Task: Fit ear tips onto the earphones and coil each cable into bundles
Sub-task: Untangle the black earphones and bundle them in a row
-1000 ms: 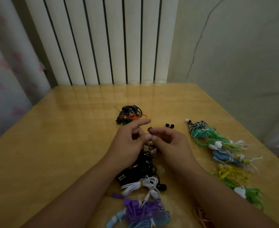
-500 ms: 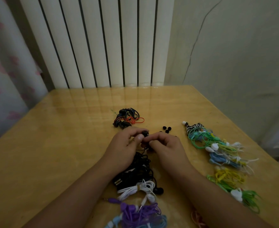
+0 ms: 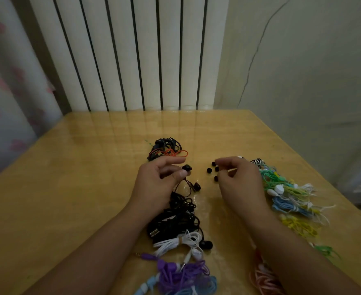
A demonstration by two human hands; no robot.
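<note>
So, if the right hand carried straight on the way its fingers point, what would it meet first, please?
Probably the loose black ear tips just beyond the right hand; its height above the table is unclear.

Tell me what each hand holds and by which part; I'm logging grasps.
Left hand pinches a black earbud by its body, thumb beneath. Right hand hovers over loose ear tips; whether it holds one cannot be told.
</note>
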